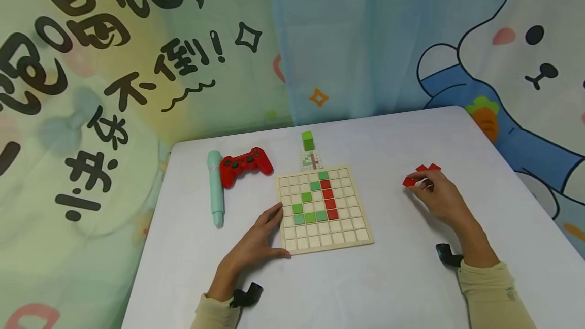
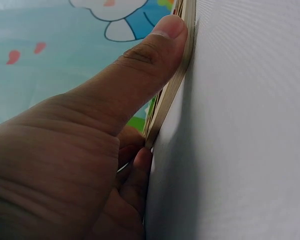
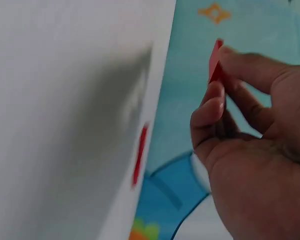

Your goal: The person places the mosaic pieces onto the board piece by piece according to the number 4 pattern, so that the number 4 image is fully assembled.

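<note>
A square wooden grid board [image 1: 352, 224] lies on the table, with green tiles in a slanting line and a row, and a column of red tiles. My left hand [image 1: 256, 242] rests at its lower left corner. The left wrist view shows the thumb [image 2: 145, 60] laid along the board's edge [image 2: 170, 95], other fingers touching it farther back. Off to the board's right, my right hand [image 1: 439, 197] pinches a red square tile [image 1: 409, 182] between thumb and fingertips. The right wrist view shows this tile [image 3: 215, 62] held above the table. Just beyond the hand lie more red tiles [image 1: 434, 166], partly hidden.
Behind the board lie a small printed grid card [image 1: 307, 161] and a green block [image 1: 308, 140]. A red game controller [image 1: 247, 165] and a mint-green pen-shaped tube [image 1: 216, 189] lie to the left. Printed curtains [image 1: 356, 39] hang behind the white table [image 1: 384, 288].
</note>
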A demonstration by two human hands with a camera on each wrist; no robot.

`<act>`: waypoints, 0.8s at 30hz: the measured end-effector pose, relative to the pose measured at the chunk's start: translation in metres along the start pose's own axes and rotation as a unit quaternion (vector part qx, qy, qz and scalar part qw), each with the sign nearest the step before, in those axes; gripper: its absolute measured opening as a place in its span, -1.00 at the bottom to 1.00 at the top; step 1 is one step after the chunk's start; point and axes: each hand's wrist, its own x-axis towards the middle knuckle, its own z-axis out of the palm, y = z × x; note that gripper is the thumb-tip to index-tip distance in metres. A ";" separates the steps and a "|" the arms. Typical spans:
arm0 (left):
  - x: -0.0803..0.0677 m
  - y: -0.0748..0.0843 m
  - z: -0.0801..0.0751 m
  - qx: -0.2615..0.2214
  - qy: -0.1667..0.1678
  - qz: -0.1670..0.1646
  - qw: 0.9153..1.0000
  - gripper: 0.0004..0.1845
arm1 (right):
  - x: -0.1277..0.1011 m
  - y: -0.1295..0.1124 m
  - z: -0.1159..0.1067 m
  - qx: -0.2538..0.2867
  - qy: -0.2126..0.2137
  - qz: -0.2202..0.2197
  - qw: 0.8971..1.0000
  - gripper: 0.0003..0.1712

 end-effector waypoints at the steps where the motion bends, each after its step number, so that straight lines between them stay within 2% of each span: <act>1: 0.000 0.000 0.000 0.002 0.001 0.003 1.000 0.29 | -0.002 -0.008 0.003 0.002 -0.002 -0.020 1.000 -0.57; 5: 0.001 0.001 0.001 0.009 0.006 0.005 1.000 0.30 | -0.007 -0.039 0.021 0.009 -0.031 -0.113 0.993 -0.64; 7: 0.000 0.001 0.001 0.008 0.009 0.004 1.000 0.30 | -0.010 -0.055 0.031 0.017 -0.063 -0.153 0.986 -0.65; 9: -0.001 0.001 0.002 0.003 0.007 -0.002 1.000 0.30 | -0.013 -0.067 0.043 0.026 -0.097 -0.175 0.979 -0.68; 17: -0.008 -0.003 0.001 0.000 0.002 0.007 1.000 0.30 | -0.025 -0.104 0.082 0.022 -0.218 -0.202 0.955 -0.79; 20: -0.012 -0.002 0.000 0.005 0.000 0.008 1.000 0.30 | -0.027 -0.111 0.092 0.011 -0.238 -0.210 0.948 -0.80; 24: -0.016 -0.002 -0.003 0.004 -0.008 0.011 1.000 0.29 | -0.031 -0.117 0.099 -0.009 -0.237 -0.224 0.945 -0.84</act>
